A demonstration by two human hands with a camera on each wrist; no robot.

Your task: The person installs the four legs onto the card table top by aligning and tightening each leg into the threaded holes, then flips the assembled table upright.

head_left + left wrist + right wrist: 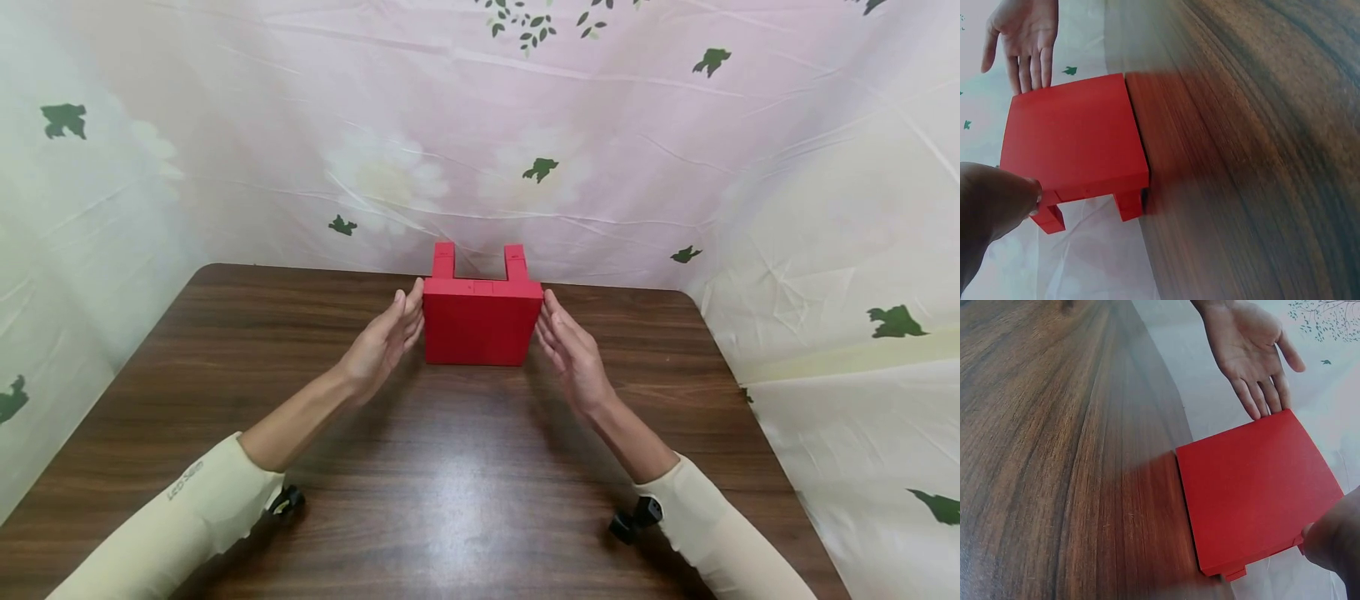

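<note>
A small red stool (480,327) with a square top stands on its side near the table's back edge. Its top faces forward, and two of its legs (444,260) point backward above the rest. Along its left edge lies my left hand (381,342), fingers straight, fingertips at the stool's upper corner. My right hand (574,354) mirrors it at the right edge, palm inward and fingers extended. The left wrist view shows the legs (1127,205) under the slab beside my left thumb (1022,194). In the right wrist view the flat top (1260,494) sits between both hands.
A dark wood-grain table (360,500) spreads beneath. Pale fabric (480,108) printed with flowers and green leaf shapes hangs close behind the stool and on both sides. Small black devices (637,518) are strapped at both sleeves.
</note>
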